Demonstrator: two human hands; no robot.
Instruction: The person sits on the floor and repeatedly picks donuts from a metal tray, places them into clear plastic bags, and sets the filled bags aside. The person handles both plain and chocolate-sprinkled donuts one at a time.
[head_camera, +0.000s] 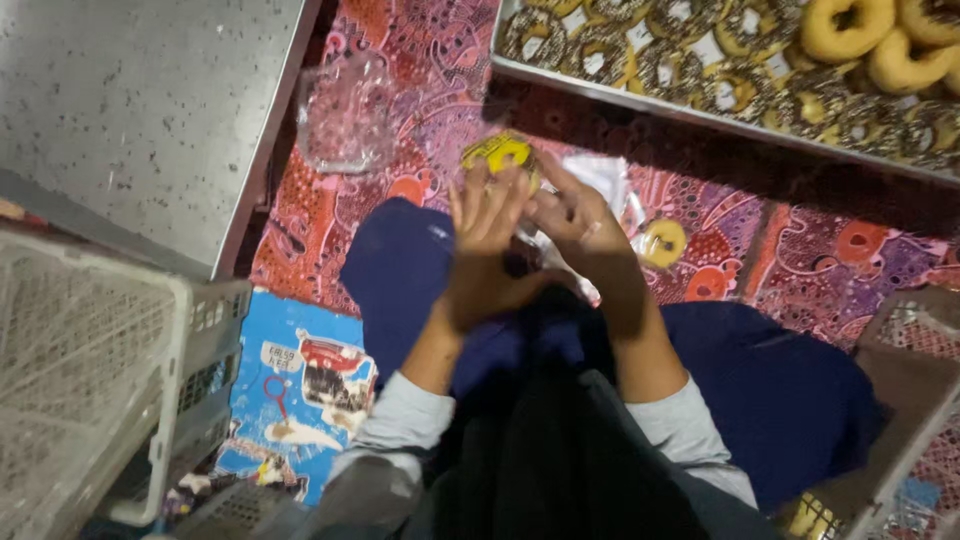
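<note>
While both hands meet over the lap, the scene reads as follows.

Left hand: the left hand (487, 250) is raised with fingers stretched upward, its fingertips touching the lower edge of a yellow doughnut (503, 153); the palm presses toward the other hand.

Right hand: the right hand (580, 225) curls beside the left, fingers bent around the clear plastic wrapper (600, 180) that surrounds the doughnut; a ring shows on one finger. It is grasping the wrapper.

Doughnut: held up between both hands' fingertips, above the patterned red cloth (420, 110), just below the near edge of the tray.

Second doughnut: another yellow doughnut in plastic (663, 241) lies on the cloth just right of the right hand.

Empty wrapper: a clear plastic bag (345, 115) lies on the cloth near its left edge, well apart from the hands.

Tray: a metal tray (640, 95) at the far right corner holds rows of chocolate-sprinkled rings and plain golden ones.

Metal sheet: a speckled grey metal surface (140, 110) fills the far left corner.

Baskets: a white plastic basket (110, 370) stands at the near left; another mesh basket (900, 400) at the near right.

Lap: dark blue cloth (780, 390) covers the knees.
</note>
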